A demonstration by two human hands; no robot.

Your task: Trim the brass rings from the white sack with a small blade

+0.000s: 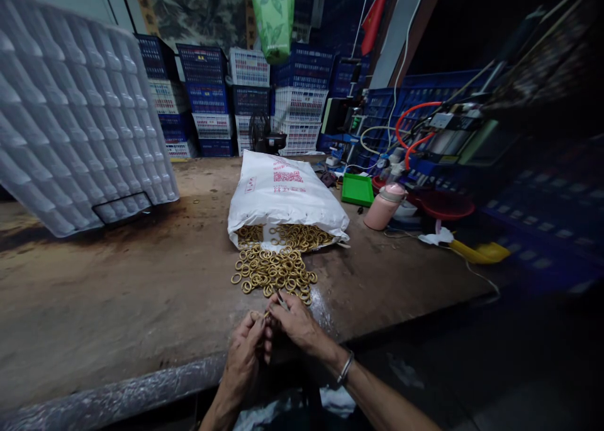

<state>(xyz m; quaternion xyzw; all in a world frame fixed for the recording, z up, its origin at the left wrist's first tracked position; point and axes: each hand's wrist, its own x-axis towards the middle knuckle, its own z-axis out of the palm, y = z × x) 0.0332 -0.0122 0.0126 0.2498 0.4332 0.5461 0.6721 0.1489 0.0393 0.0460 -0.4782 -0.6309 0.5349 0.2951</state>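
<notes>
Above the near edge of the table, my left hand and my right hand meet. My left hand is closed, its thumb and fingers pinching a small brass-coloured ring that is mostly hidden. A thin dark metal tool sticks out of my closed right hand; its exact kind does not show. Just beyond the hands lies a pile of brass-coloured rings. They spill from the open mouth of a white woven sack with red print, which lies on its side.
The wooden table carries a tall stack of white moulded trays at left. On the right stand a pink bottle, a green tray, a red dish and a machine with orange hoses. Crates line the back.
</notes>
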